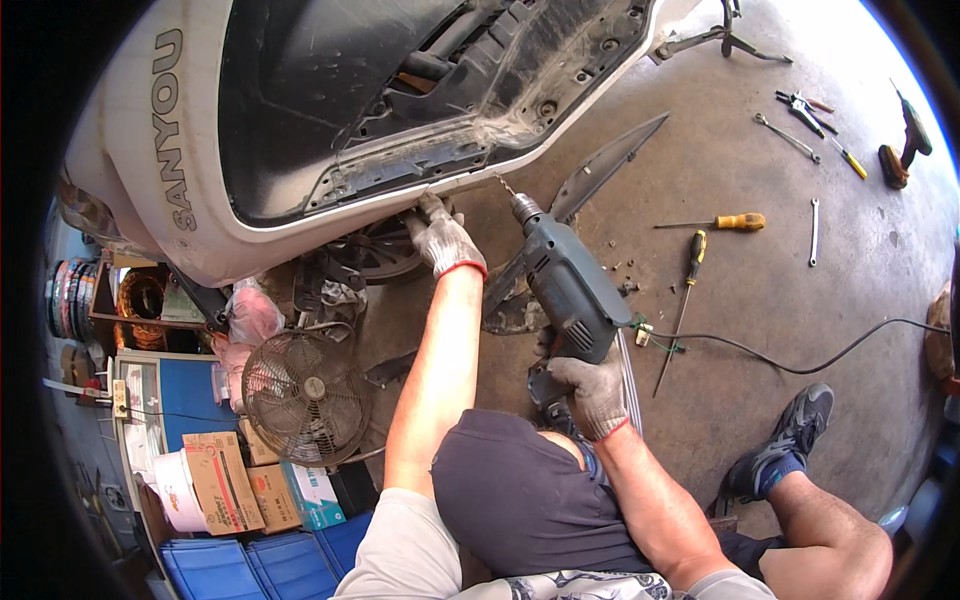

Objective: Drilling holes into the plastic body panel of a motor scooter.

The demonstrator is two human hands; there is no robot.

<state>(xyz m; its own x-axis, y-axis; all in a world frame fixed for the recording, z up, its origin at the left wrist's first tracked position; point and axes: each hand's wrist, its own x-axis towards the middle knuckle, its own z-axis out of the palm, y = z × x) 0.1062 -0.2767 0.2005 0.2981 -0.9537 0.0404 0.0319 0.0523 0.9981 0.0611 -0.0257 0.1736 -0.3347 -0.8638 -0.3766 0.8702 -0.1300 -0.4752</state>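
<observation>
My right hand [594,395], in a grey work glove, is closed round the handle of a corded power drill [572,280]. The drill's long bit points up at the lower edge of a white vehicle body panel [300,237]; I cannot tell whether the tip touches it. My left hand [443,237], in a grey glove with a red cuff, grips that same edge just left of the bit. Part of its fingers is hidden at the panel. Below the panel, a wheel [375,250] shows partly, behind my left hand.
On the concrete floor at right lie screwdrivers [740,222], wrenches [814,232], pliers [800,112], a cordless drill [908,140] and loose fasteners. The power cord [800,370] runs rightward. A fan [305,398], cardboard boxes [222,482] and blue bins [215,570] stand at left.
</observation>
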